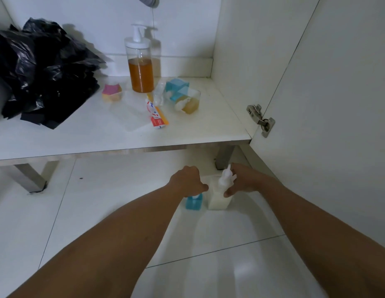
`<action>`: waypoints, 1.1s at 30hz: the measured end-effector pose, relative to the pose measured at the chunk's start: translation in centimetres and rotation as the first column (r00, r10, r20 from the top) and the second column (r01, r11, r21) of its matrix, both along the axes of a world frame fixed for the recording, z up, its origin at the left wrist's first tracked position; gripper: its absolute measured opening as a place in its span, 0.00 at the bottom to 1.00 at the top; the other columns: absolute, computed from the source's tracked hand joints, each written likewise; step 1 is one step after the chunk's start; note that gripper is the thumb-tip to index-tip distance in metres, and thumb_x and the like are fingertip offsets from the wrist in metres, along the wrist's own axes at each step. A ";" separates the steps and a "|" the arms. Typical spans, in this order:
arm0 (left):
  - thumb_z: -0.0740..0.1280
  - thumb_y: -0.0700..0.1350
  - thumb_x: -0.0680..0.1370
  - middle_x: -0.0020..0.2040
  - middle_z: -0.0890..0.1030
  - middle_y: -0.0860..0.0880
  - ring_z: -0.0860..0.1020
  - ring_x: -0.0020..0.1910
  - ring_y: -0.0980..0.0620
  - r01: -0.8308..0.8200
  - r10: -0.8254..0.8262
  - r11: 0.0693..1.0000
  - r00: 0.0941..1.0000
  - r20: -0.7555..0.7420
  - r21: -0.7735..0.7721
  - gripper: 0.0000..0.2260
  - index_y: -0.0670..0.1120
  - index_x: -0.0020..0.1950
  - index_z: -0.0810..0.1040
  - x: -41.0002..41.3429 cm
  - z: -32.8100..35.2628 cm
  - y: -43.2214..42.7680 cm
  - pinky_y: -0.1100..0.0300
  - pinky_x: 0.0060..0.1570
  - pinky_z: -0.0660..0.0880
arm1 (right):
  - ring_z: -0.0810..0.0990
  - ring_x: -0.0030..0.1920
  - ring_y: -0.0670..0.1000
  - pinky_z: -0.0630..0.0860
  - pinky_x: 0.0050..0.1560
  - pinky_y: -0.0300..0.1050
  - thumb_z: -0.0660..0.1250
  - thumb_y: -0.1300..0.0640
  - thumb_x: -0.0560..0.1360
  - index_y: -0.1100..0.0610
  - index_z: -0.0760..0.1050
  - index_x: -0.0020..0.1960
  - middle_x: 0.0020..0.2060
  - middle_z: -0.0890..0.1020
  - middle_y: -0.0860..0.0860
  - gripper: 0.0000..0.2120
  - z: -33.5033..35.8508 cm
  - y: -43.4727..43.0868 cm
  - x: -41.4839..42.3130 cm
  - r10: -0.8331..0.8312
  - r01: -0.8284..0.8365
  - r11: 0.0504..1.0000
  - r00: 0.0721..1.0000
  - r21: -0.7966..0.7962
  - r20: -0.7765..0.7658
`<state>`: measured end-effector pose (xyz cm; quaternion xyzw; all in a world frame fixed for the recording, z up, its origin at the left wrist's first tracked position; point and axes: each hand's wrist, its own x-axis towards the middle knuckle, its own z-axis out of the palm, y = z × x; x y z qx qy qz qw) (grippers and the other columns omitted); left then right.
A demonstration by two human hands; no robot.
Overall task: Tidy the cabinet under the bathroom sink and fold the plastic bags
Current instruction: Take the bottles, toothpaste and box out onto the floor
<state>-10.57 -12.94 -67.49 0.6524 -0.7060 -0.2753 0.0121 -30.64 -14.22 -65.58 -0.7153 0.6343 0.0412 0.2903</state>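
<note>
Hands (188, 180) grip bottles (218, 195); toothpaste (155, 114) reads "Pep".

A white cabinet shelf (187, 134) spans the upper half of the view, closed in by a white back wall (84, 29) and a white side panel (247, 50) on the right. A metal hinge (260, 119) joins that panel to the open white door (338, 104). Brushed metal legs (28, 177) carry the shelf above a glossy white tiled floor (90, 211) with thin dark grout lines, lit softly from above.
</note>
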 end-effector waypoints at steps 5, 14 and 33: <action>0.68 0.57 0.77 0.33 0.77 0.51 0.79 0.27 0.52 0.019 -0.017 0.998 0.999 0.030 -0.061 0.16 0.48 0.38 0.69 1.4 5.0 -1.3 0.62 0.29 0.73 | 0.81 0.53 0.51 0.79 0.53 0.47 0.80 0.52 0.65 0.56 0.79 0.61 0.57 0.82 0.52 0.26 7.9 -2.6 1.7 0.104 -0.106 0.994 0.978 -0.003 -0.180; 0.67 0.60 0.76 0.37 0.73 0.50 0.72 0.35 0.54 -0.094 0.164 0.920 0.974 0.156 -0.382 0.18 0.46 0.43 0.70 8.2 14.2 -8.1 0.59 0.32 0.65 | 0.84 0.48 0.57 0.83 0.49 0.50 0.77 0.61 0.71 0.59 0.73 0.67 0.49 0.83 0.60 0.27 17.7 -10.2 8.2 0.018 -0.013 0.981 1.000 -0.194 0.025; 0.67 0.57 0.79 0.36 0.69 0.49 0.71 0.51 0.46 -0.162 0.383 0.848 0.845 0.372 -0.505 0.19 0.49 0.36 0.65 10.9 10.5 -19.5 0.39 0.70 0.58 | 0.50 0.74 0.71 0.61 0.67 0.73 0.58 0.59 0.81 0.42 0.48 0.79 0.78 0.50 0.54 0.32 5.9 -18.3 15.0 0.084 -0.306 0.763 0.920 -0.570 -0.382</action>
